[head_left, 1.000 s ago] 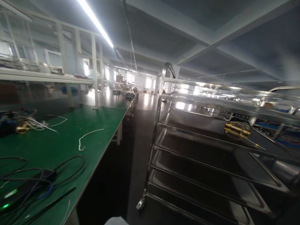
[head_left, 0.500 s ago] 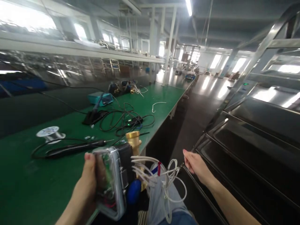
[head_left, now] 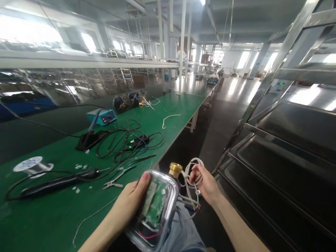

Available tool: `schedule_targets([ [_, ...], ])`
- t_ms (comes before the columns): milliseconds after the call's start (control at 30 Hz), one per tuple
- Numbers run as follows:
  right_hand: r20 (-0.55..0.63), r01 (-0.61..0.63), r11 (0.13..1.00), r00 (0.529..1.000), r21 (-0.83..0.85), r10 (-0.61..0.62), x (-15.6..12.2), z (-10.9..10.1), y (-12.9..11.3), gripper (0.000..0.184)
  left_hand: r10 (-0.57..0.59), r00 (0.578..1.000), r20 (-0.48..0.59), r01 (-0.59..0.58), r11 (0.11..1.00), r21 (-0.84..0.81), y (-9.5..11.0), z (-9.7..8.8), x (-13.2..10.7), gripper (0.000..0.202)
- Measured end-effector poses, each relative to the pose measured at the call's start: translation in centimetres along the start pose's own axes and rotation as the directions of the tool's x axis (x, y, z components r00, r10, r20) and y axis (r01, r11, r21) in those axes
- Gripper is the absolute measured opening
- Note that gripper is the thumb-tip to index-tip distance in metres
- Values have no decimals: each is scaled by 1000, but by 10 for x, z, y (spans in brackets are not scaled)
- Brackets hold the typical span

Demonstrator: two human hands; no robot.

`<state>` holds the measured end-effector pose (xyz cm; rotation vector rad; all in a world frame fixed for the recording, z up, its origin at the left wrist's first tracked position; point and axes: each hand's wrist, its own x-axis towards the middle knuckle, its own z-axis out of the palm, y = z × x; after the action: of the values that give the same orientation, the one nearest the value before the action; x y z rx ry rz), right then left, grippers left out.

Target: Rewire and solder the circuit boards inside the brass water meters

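Compared with half a second ago, the clear-covered unit (head_left: 159, 206) is turned with its window up toward me, and my right grip (head_left: 206, 183) is closer beside it. I have this one unit over my lap, just off the bench (head_left: 42, 225), my left grip (head_left: 132, 198) firm on its left side, thumb over the cover. One brass fitting (head_left: 175, 168) rises at its far end. My right grip is curled round looped white cables (head_left: 188, 178), too tangled to count. Nearest on the bench lie one pair of cutters (head_left: 114, 183), one black pen-shaped tool (head_left: 57, 183) and one wire spool (head_left: 34, 167). One metal rack (head_left: 278, 143) stands at my right. Beyond the cutters I see one black box (head_left: 138, 142) with a green light, then one loose white wire (head_left: 168, 117), one teal box (head_left: 103, 117), and farther, two dark units (head_left: 135, 99).
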<state>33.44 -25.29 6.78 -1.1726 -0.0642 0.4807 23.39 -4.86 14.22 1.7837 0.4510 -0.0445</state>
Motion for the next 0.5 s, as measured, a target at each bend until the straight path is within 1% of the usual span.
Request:
schedule_targets([
  [33,19,50,998,999,-48,-50,-2,-3,-14,39,-9,999,38,8,1000,25,2,5,6,66],
  [100,126,146,960,985,-239,-119,-13,-5,-46,39,-7,998,66,3,998,69,7,19,20,65],
  [133,235,226,880,962,-417,-136,-20,-4,-63,40,0,997,82,-7,996,88,11,28,28,66],
  [167,317,304,768,938,-563,-138,-26,-3,-78,42,11,995,100,-22,994,109,17,38,35,66],
  [200,372,355,670,920,-652,-125,-32,-2,-93,46,32,992,119,-47,991,129,25,48,43,65],
  [233,394,382,587,912,-714,-115,-37,-2,-108,49,62,988,143,-82,988,135,36,60,49,63],
  [267,382,384,550,916,-742,-124,-40,-4,-122,51,101,978,183,-123,985,117,48,71,55,61],
  [300,351,372,549,925,-749,-149,-42,-9,-137,50,143,960,242,-166,983,74,63,81,60,58],
  [333,309,356,569,934,-741,-182,-45,-15,-153,48,194,930,313,-209,978,16,78,91,64,56],
  [400,208,318,645,947,-695,-244,-53,-36,-187,42,323,831,453,-311,945,-102,110,110,72,54],
  [433,135,286,691,955,-663,-266,-59,-50,-205,39,395,782,483,-384,915,-126,124,120,78,52],
  [467,47,243,740,960,-627,-275,-66,-65,-223,37,463,742,485,-471,875,-114,135,129,85,50],
  [500,-80,184,783,955,-595,-285,-74,-82,-240,36,524,714,465,-559,826,-71,145,140,94,48],
])
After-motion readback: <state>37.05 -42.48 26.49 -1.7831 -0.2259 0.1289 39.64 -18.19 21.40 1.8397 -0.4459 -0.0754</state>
